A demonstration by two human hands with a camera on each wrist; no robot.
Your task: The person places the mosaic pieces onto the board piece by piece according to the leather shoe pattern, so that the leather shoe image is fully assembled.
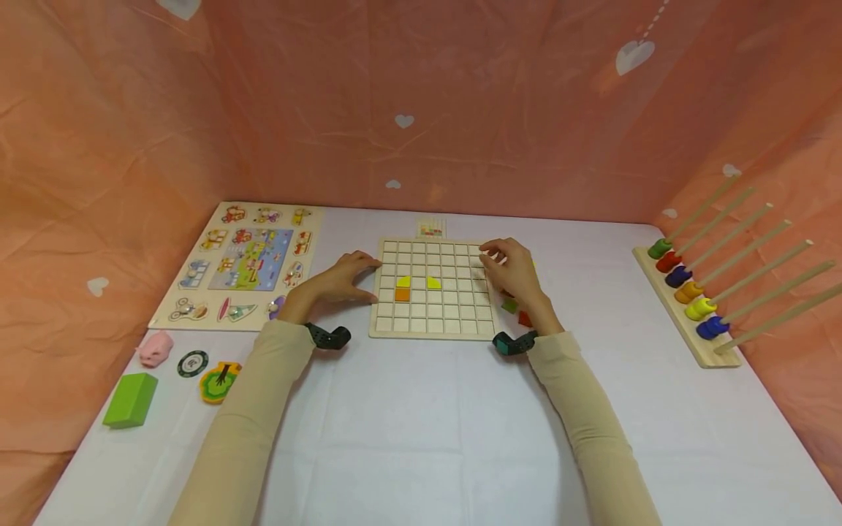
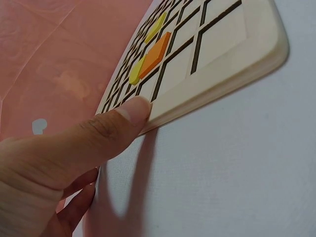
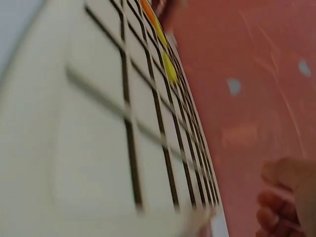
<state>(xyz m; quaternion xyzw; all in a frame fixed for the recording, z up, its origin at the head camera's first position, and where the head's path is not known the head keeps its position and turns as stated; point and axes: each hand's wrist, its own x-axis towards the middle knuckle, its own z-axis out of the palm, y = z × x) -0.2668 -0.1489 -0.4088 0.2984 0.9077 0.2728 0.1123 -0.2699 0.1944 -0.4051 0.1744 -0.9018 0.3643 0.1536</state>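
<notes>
From my distant post I see, at the far left of the table point(image 1: 395, 438), a green block point(image 1: 130, 400) and a pink pig point(image 1: 155, 349), both well apart from the left grip. Next come a picture puzzle point(image 1: 253, 294), whose near right corner is partly covered by the left grip, then a round chip point(image 1: 193, 364) and a tree piece point(image 1: 217, 383) close to the left sleeve.

My left grip point(image 1: 338, 280) is spread, not closed; its thumb touches the left rim of the gridded board point(image 1: 433, 310), which lies flat between the two grips. On this board, nearer to the left grip, I find an orange square point(image 1: 403, 294) with one yellow piece point(image 1: 403, 281) directly behind it, and another yellow piece point(image 1: 433, 283) further right. Beyond the board's far edge lies a small card point(image 1: 430, 229).

My right grip point(image 1: 513, 270) is at the board's far right corner, fingers loosely bent, with nothing visible in them; whether it touches the board, I cannot tell. Beside its wrist lie a green piece point(image 1: 509, 305) and a red piece point(image 1: 524, 319). Well to its right stands a rod stand point(image 1: 712, 358) with coloured beads point(image 1: 688, 292).
</notes>
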